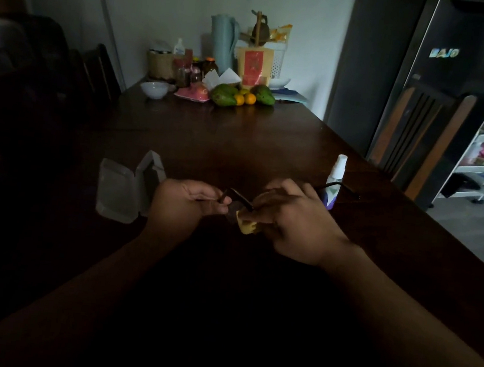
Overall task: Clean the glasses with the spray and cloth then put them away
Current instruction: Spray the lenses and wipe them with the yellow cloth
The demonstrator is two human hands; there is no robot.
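Dark-framed glasses (239, 198) above the near middle of the dark wooden table (240, 140): the left hand (183, 203) pinches the frame, and the right hand (296, 223) pinches a small yellow cloth (246, 225) against a lens. The free temple crosses in front of the upright white-capped spray bottle (336, 176) at right and could topple it on a careless swing. The translucent hinged plastic case (124, 190), open at left, appears empty.

Two bare forearms reach in from 7 and 4 o'clock and meet mid-view. The left grip (189, 204), a bare hand at 9 o'clock of the other, pinches the dark thin-framed glasses (237, 198) between thumb and curled fingers. The right grip (293, 223), its back turned up, curls its fingers round a small crumpled yellow cloth (246, 227) against the glasses.
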